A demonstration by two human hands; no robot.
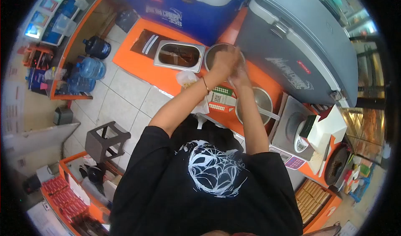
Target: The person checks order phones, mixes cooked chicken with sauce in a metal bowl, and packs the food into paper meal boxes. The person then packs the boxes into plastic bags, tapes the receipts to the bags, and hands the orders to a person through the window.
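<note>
My left hand (226, 62) is over a round metal bowl (210, 57) on the orange counter, its fingers blurred and partly hidden. My right hand (239, 75) meets it at the bowl's right side, smeared and pale, so its fingers do not show clearly. Whether anything is between the hands I cannot make out. Left of the bowl stands a rectangular steel container (179, 56) with dark brown contents. Below my wrists lie a green, white and red printed box (221, 99) and crumpled white paper (188, 78). A second metal bowl (263, 98) with a white-handled utensil (268, 113) sits under my right forearm.
A blue cooler (179, 14) and a grey cooler (288, 44) stand along the counter's back. To the right are a scale (292, 129), an open white box (330, 129) and a dark round pan (337, 163). A stool (107, 140) and water jugs (91, 68) stand on the tiles.
</note>
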